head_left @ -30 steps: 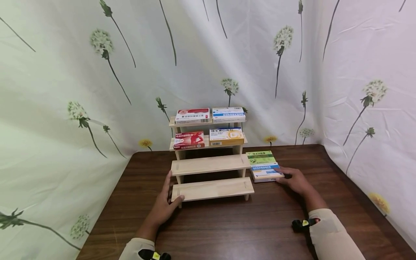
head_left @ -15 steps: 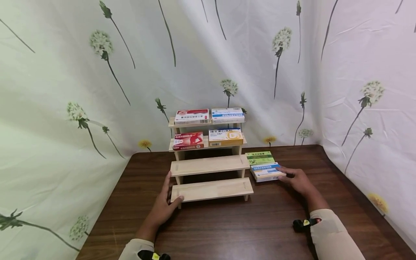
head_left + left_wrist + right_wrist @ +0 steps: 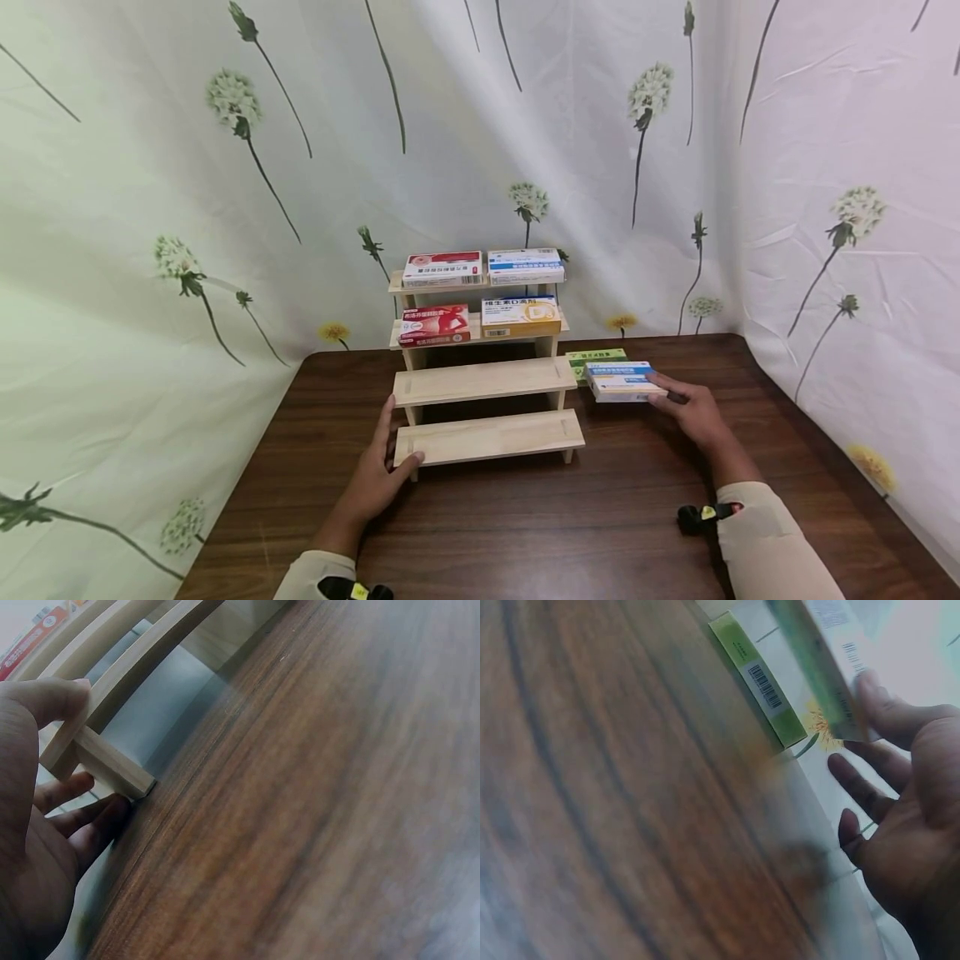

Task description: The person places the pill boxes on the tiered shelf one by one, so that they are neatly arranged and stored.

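Observation:
In the head view my right hand (image 3: 693,412) pinches the near right end of a white and blue medicine box (image 3: 622,379), thumb on one side and fingers on the other. The right wrist view has this box (image 3: 840,667) raised above the table. Below and behind it lies a green medicine box (image 3: 596,357), partly hidden. My left hand (image 3: 381,467) holds the left end of a stepped wooden display rack (image 3: 487,437), its thumb on the lowest step. The left wrist view places the other fingers (image 3: 94,825) beside the rack's leg.
A red box (image 3: 435,323) and an orange-white vitamin D box (image 3: 521,315) lie on the rack's second step from the top. On the top step lie a red-white box (image 3: 444,267) and a blue-white box (image 3: 527,265). Behind the brown table (image 3: 510,533) hangs a dandelion-print cloth (image 3: 450,167).
My right hand has lifted the white and blue medicine box off the table, up and slightly to the right, over the green box. My left hand stays at the rack.

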Tool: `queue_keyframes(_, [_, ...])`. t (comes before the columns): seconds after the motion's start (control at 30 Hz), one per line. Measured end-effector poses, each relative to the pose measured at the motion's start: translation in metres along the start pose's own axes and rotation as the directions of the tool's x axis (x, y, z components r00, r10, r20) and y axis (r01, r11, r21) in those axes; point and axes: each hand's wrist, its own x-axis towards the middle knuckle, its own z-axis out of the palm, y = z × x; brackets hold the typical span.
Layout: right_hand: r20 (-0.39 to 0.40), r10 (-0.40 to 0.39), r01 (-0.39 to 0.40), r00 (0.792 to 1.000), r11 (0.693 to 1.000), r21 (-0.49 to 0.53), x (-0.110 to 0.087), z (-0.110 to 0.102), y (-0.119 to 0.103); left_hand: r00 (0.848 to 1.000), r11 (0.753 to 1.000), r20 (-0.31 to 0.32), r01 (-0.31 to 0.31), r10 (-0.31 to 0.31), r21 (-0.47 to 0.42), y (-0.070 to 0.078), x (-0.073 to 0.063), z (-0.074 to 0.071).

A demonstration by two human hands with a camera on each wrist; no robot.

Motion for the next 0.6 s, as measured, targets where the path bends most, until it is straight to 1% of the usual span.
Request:
queue_keyframes(0.2, [-0.11,-0.051,0.061,0.993,0.995,0.085,-0.002,0.0,-0.005,1.0,1.0,0.004,0.007,-0.007,-0.01,0.0,-0.001,-0.001])
queue_keyframes(0.33, [-0.131,-0.051,0.065,0.99,0.992,0.104,-0.002,0.001,-0.006,1.0,1.0,0.005,0.008,-0.008,-0.011,0.0,-0.001,0.0])
queue_keyframes(0.43, [-0.131,-0.045,0.06,0.99,0.992,0.108,-0.003,0.0,-0.006,1.0,1.0,0.004,0.009,-0.009,-0.011,0.0,-0.001,0.0])
queue_keyframes(0.5, [-0.135,-0.054,0.07,0.989,0.991,0.111,-0.004,0.0,-0.008,1.0,1.0,0.003,0.007,-0.007,-0.015,0.0,-0.001,0.0])
queue_keyframes(0.6, [-0.142,-0.091,0.108,0.986,0.987,0.116,-0.006,0.0,-0.012,1.0,1.0,0.004,0.007,-0.007,-0.021,0.0,-0.001,0.0])
